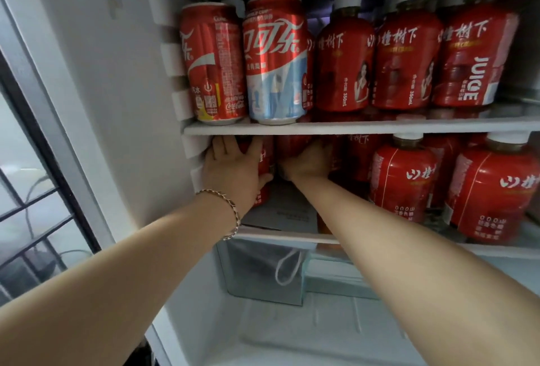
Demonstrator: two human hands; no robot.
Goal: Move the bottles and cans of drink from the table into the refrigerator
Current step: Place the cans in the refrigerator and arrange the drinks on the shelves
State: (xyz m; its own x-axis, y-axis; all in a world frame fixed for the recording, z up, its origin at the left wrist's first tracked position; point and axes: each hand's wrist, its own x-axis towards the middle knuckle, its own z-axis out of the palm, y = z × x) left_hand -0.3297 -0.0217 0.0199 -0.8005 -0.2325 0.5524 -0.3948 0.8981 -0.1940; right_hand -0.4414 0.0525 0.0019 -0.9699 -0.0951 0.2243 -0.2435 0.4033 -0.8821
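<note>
Both arms reach into the open refrigerator. On the lower shelf (292, 235), at its left end, my left hand (233, 171) grips a red cola can (264, 161), fingers wrapped round it. Just to the right, my right hand (306, 162) grips a second red can (292, 145), its top hidden behind the upper shelf (350, 129). Two cola cans (214, 64) (276, 59) stand at the left of the upper shelf, with several red juice bottles (342, 59) beside them. More red juice bottles (400, 181) fill the right of the lower shelf.
The refrigerator's white left wall (117, 88) is close beside my left hand. A clear drawer (263, 272) with a white cord loop sits under the lower shelf. A window with dark bars (29, 205) is at far left.
</note>
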